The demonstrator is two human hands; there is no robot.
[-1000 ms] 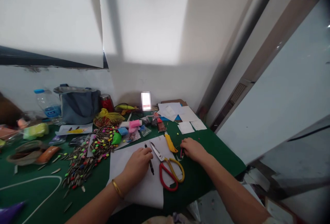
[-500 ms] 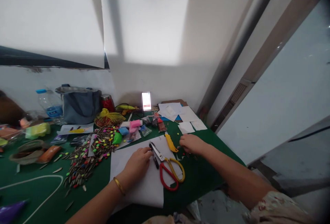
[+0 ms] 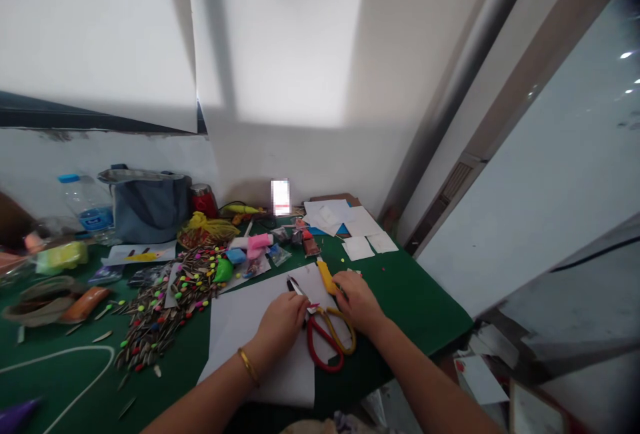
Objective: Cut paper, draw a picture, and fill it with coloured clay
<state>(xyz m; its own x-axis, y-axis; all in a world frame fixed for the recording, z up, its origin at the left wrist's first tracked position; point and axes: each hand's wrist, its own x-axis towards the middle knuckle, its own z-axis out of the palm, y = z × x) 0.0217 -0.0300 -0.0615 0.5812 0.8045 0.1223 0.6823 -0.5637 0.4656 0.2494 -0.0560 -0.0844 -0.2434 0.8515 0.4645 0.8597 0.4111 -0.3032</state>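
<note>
My left hand (image 3: 281, 322), with a gold bangle at the wrist, rests over the white paper (image 3: 235, 334). Its thumb and fingers are closed at a small pink scrap (image 3: 313, 306), just above the scissors' blades. The scissors (image 3: 325, 349) lie across the sheet, one handle loop red and the other yellow. My right hand (image 3: 358, 301) is curled down on the green table beside a yellow-handled cutter (image 3: 327, 277), its fingertips by that handle. Whatever is under those fingers is hidden. Part of a black object shows beside the scissor blades, mostly covered by my left hand.
Sunflower seeds mixed with coloured beads (image 3: 165, 307) are heaped on the left. Behind stand a blue bag (image 3: 145, 207), a red flask (image 3: 204, 201) and a water bottle (image 3: 90, 211). Paper squares (image 3: 358, 248) lie at the back right. The table's right edge (image 3: 450, 294) borders a floor gap with papers.
My right hand has moved left and nearer the scissors from the small scraps on the table. My left hand has shifted right, and the pink scrap now shows at its fingertips.
</note>
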